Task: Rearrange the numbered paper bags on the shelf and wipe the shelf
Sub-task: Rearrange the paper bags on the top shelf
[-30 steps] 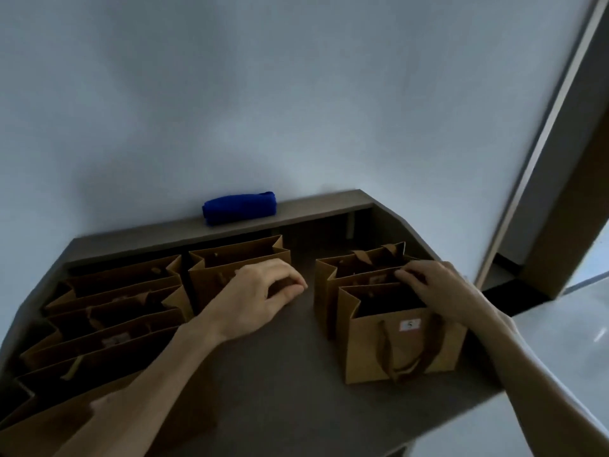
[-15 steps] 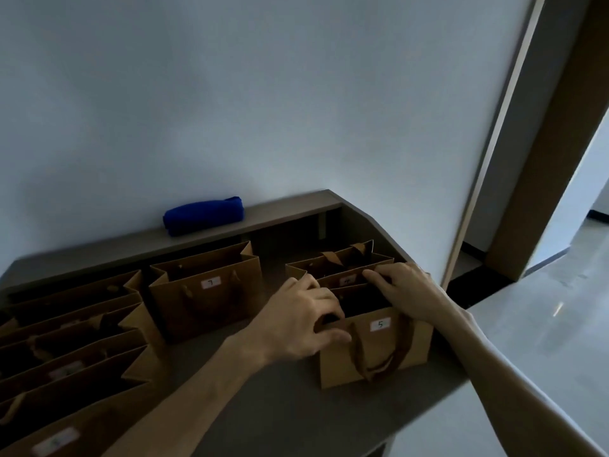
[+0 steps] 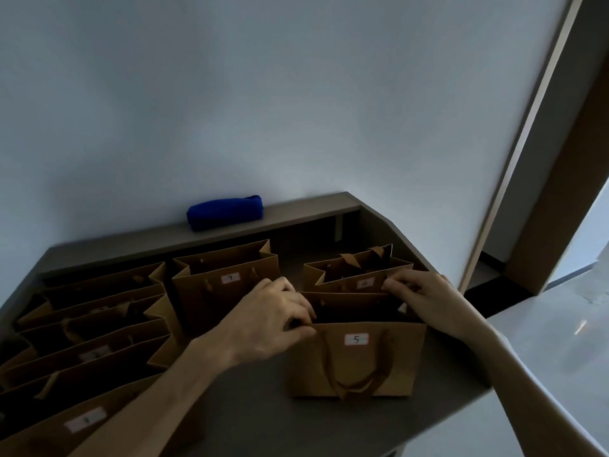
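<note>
A brown paper bag labelled 5 point(image 3: 357, 364) stands at the front right of the dark shelf point(image 3: 250, 410). My left hand point(image 3: 270, 319) pinches the left end of its top rim. My right hand point(image 3: 425, 296) grips the right end of the rim, at the back. Directly behind it stands another brown bag point(image 3: 356, 275) with a small label. A bag labelled 7 point(image 3: 227, 285) stands in the middle. Several more bags point(image 3: 92, 328) are packed in a row on the left. A rolled blue cloth point(image 3: 225, 212) lies on the raised back ledge.
The shelf's right corner is cut at an angle beside a wooden door frame point(image 3: 524, 166). A pale wall point(image 3: 263, 94) rises behind the ledge. Grey floor point(image 3: 560, 341) lies to the right, below the shelf edge.
My left hand moved right from the bag labelled 7 to the left rim of bag 5 and took hold. My right hand stayed on that bag's right side.
</note>
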`<state>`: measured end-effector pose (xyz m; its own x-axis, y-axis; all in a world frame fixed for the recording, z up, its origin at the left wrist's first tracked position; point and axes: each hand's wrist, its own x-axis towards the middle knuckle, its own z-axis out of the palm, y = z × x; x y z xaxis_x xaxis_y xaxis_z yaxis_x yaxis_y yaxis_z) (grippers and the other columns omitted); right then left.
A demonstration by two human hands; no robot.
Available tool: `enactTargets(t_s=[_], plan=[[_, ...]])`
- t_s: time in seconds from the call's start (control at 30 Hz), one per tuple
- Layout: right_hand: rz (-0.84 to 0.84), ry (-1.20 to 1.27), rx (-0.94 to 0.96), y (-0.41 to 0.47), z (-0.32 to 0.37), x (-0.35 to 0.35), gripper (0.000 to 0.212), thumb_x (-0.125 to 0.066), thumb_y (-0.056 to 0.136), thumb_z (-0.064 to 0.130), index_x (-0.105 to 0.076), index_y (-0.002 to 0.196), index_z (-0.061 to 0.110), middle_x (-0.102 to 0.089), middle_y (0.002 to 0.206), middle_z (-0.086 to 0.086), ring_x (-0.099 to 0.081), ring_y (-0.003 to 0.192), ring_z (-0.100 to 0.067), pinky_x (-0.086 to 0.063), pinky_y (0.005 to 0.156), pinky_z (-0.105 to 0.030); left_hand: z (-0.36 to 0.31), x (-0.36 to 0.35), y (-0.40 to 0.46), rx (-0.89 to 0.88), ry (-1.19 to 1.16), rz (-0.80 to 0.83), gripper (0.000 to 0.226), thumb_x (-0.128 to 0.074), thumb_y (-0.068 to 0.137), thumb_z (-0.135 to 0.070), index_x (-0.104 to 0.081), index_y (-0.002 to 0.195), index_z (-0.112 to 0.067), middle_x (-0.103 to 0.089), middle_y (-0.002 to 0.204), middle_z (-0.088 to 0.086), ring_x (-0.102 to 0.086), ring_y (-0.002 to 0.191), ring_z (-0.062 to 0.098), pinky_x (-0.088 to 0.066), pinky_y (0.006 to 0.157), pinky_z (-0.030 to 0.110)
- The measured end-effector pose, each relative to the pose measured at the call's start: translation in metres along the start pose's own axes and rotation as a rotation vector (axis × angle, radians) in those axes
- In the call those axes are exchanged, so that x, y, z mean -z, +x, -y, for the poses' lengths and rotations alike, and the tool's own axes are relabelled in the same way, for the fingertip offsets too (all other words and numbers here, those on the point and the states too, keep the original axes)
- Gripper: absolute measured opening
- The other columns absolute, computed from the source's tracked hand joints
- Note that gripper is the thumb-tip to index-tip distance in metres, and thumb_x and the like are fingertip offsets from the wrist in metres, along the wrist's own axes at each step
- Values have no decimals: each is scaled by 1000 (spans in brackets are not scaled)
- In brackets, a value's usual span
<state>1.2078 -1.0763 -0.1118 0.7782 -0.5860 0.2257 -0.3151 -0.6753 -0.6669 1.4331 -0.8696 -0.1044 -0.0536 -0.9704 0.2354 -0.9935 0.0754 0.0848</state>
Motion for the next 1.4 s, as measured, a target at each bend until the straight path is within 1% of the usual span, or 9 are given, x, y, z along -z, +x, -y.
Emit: enactTargets(t_s=[0.17,0.33,0.47,0.63,0.77,1.0,1.13,1.23,1.4], plan=[[9,69,70,-5,15,-18,19,-52,90,38,-67,100,31,-69,95,13,-66,86,5,-53,75,-15,23,26,-37,109,42,45,24,-51,92,-49,-64,107,-36,-57,124,-23,-39,119,0,-22,104,28],[53,22,95,9,28,-42,14,-55,95,33,-67,102,31,-68,94,15,-63,89,6,-56,78,-22,51,50,-73,247,56,46,47,-38,82,-68,-67,104,-38,-58,120,-27,-38,112,-4,-24,100,26],[90,-25,142,17,41,-59,11,-56,94,35,-66,97,36,-66,93,18,-61,88,7,-54,74,-22,66,59,-92,342,101,27,24,-53,89,-50,-68,104,-38,-59,120,-26,-40,115,-1,-23,106,32],[122,-64,168,21,51,-73,10,-56,95,36,-65,98,38,-63,97,19,-59,91,5,-50,77,-17,76,57,-99,449,105,-70,24,-57,90,-46,-70,105,-34,-65,116,-20,-45,115,3,-28,101,31],[144,-112,167,20,58,-77,11,-54,96,34,-64,100,36,-61,92,22,-57,90,9,-39,76,-1,81,47,-96,503,118,-111,25,-57,90,-45,-71,107,-32,-66,117,-18,-45,117,5,-28,104,34],[89,-152,152,16,51,-59,12,-55,96,33,-66,103,32,-63,96,18,-60,84,6,-49,68,-12,75,37,-81,476,199,-47,26,-59,89,-45,-64,112,-35,-61,124,-14,-44,123,10,-27,109,37],[-53,-184,121,22,36,-31,15,-57,95,32,-65,107,30,-62,104,13,-60,88,0,-56,71,-22,58,35,-58,390,119,-130,32,-60,87,-48,-60,116,-34,-57,126,-13,-45,122,9,-32,107,37],[-137,-285,103,31,21,-15,23,-58,94,33,-61,117,30,-58,118,11,-60,92,-5,-56,77,-30,40,29,-35,310,-8,-209,28,-60,89,-42,-60,115,-32,-58,122,-13,-47,112,2,-36,99,27],[-30,-463,-26,42,2,-7,34,-52,97,37,-52,130,31,-53,131,5,-57,111,-16,-52,90,-39,14,10,7,229,-99,-224,27,-58,92,-36,-57,118,-30,-55,122,-12,-50,105,-1,-46,89,20]])
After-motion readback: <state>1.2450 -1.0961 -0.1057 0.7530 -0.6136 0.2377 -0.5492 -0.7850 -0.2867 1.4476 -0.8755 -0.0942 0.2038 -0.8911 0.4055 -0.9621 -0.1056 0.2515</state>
